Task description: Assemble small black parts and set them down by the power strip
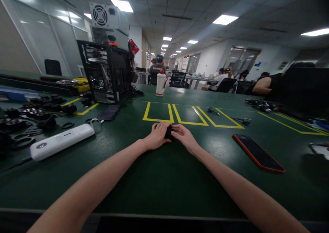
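Observation:
A small black part [168, 132], its kind not clear, is held between my two hands just in front of the yellow tape outlines. My left hand [157, 136] wraps over it from the left, fingers closed together. From the other side, the fingertips of my right hand [184, 137] pinch its right face. Most of the part is hidden by the fingers. Both forearms reach in over the green table [164, 185].
On the left are a white power strip [63, 142], several loose black parts [46, 118] and an open computer case [106, 71]. A white cup [160, 84] stands behind the tape. To the right lies an orange-edged phone [258, 152]; small metal-ended tools [213, 111] lie near the tape. A person's arm [262, 85] shows far right.

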Demonstrator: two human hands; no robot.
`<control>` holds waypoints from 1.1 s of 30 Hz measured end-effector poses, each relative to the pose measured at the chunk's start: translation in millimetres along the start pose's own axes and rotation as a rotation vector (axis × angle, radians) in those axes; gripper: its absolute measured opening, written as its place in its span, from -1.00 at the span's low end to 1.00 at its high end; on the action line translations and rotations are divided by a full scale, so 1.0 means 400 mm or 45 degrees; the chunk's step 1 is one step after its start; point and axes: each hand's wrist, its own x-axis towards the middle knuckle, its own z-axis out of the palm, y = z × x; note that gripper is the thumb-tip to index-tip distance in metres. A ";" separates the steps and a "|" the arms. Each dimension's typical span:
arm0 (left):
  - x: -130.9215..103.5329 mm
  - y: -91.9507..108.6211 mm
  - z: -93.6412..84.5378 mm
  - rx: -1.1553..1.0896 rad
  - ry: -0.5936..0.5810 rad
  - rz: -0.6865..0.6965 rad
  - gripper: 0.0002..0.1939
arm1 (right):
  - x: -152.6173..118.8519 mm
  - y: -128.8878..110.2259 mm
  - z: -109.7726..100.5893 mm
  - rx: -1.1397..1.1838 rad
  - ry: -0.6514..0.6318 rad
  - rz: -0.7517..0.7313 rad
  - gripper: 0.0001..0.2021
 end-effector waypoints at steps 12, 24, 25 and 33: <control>0.000 -0.008 0.007 -0.102 -0.023 0.041 -0.26 | -0.012 -0.013 -0.010 -0.053 -0.130 0.094 -0.56; 0.005 -0.008 0.010 -0.050 -0.038 0.043 -0.17 | 0.001 -0.009 -0.012 0.061 -0.064 0.228 -0.70; 0.005 -0.007 0.011 -0.053 -0.037 0.040 -0.18 | -0.001 -0.010 -0.013 0.038 -0.066 0.204 -0.68; 0.004 -0.007 0.010 -0.057 -0.030 0.040 -0.20 | -0.009 -0.024 -0.022 -0.061 -0.131 0.143 -0.59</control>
